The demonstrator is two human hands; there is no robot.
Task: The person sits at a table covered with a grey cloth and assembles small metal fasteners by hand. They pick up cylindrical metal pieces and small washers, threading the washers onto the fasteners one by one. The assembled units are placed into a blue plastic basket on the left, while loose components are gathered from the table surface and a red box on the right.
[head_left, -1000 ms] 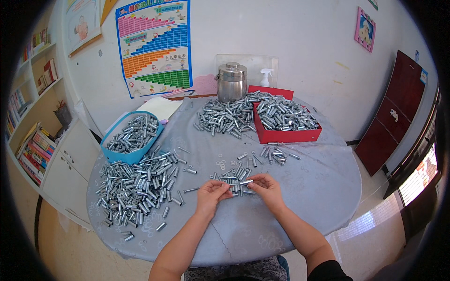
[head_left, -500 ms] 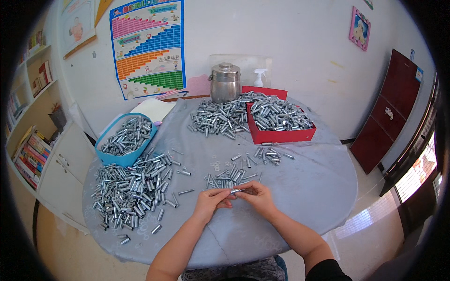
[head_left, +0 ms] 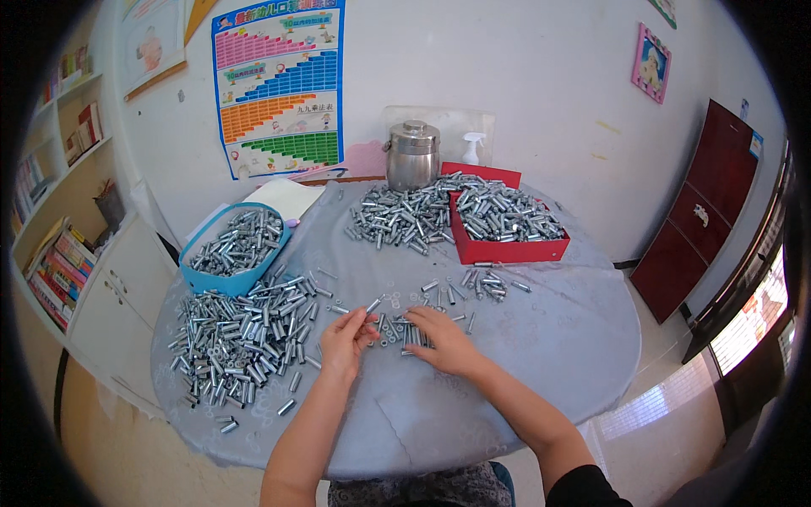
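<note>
My left hand (head_left: 345, 340) is closed, pinching a shiny metal expansion bolt (head_left: 374, 306) that points up and to the right from the fingertips. Over a small loose pile of bolts, sleeves and nuts (head_left: 389, 328) lies my right hand (head_left: 443, 340), thumb and fingers apart and palm down, partly covering the pieces. Whether its fingertips touch any piece is hard to see. To the left of my left hand spreads a large heap of metal sleeves and nuts (head_left: 245, 338).
A blue container (head_left: 221, 283) full of metal parts stands at the far left. An open red box (head_left: 513, 250) holds more bolts, beside another heap (head_left: 401, 215). Behind are a steel canister (head_left: 413, 160) and a white spray bottle (head_left: 473, 150). A grey cloth covers the round table (head_left: 557, 338).
My hands were together around a bolt. Now they are apart: the left has drawn left and up with the bolt, while the right has let go and moved over the small pile.
</note>
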